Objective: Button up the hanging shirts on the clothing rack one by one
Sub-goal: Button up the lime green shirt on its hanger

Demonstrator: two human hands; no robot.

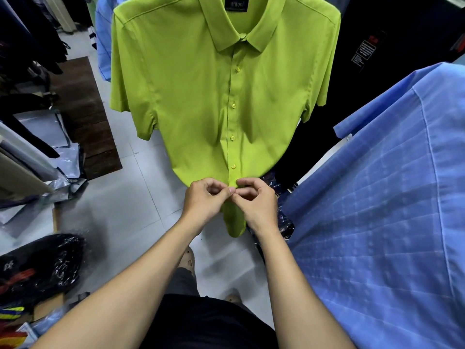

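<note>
Five buttons on the lime-green shirt (196, 96) are seen fastened: one at the collar and four down the placket, the lowest of them, the fourth placket button (233, 166), lying just above the hands. The shirt is judged to be nearly finished, with the fastening near the hem now being worked; whether any button remains below it cannot be told, since the placket there is covered by the fingers. Other garments are seen hanging around it, among them a blue checked shirt (377, 197) at the right and another blue shirt (104, 34) behind the green one at the left; their fronts are not shown, so how many remain to be buttoned cannot be judged.

The green shirt is hung facing the person, its collar at the top of the view and its hem low in the middle, with a short tail of cloth left hanging below the hands. The placket is met by both hands at its lower end. The left hand (205, 200) is held with fingers curled, its thumb and forefinger pinched on the cloth edge from the left. The right hand (254, 200) is likewise curled, its fingertips pinched on the placket from the right, so that the two sets of fingertips are brought into touch at the seam. The button being worked is hidden between them.
</note>
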